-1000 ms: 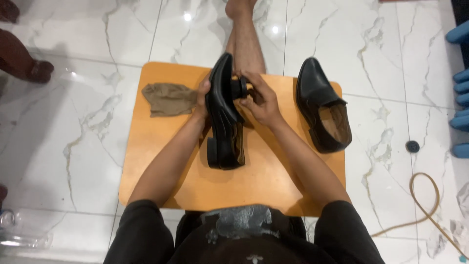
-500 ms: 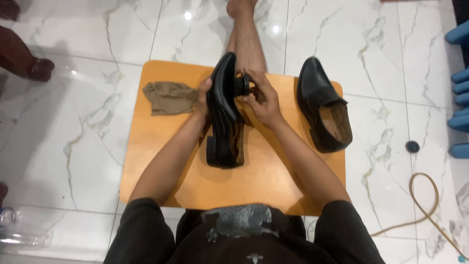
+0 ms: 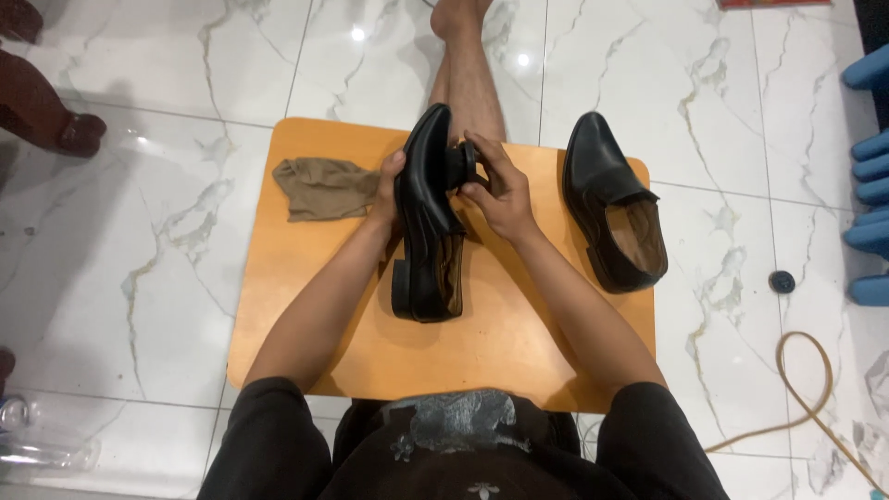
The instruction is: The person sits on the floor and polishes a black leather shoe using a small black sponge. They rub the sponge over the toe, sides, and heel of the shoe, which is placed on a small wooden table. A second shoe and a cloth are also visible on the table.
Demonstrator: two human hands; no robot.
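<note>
My left hand [image 3: 387,190] grips a black leather shoe [image 3: 428,227] tilted on its side over a small orange wooden table [image 3: 306,306], the toe pointing away from me. My right hand [image 3: 495,190] presses a small dark brush or applicator [image 3: 461,167] against the shoe's upper. A second black shoe [image 3: 611,204] stands upright on the table's right side, its tan lining showing. A crumpled brown cloth [image 3: 319,188] lies on the table to the left of my left hand.
My bare leg [image 3: 468,83] stretches out past the table on a white marble floor. A small round dark lid [image 3: 782,281] and a tan hose [image 3: 806,389] lie on the floor at right. Blue objects [image 3: 870,157] line the right edge.
My right hand has shifted slightly along the shoe's upper with the brush. The shoe and my left hand have barely moved.
</note>
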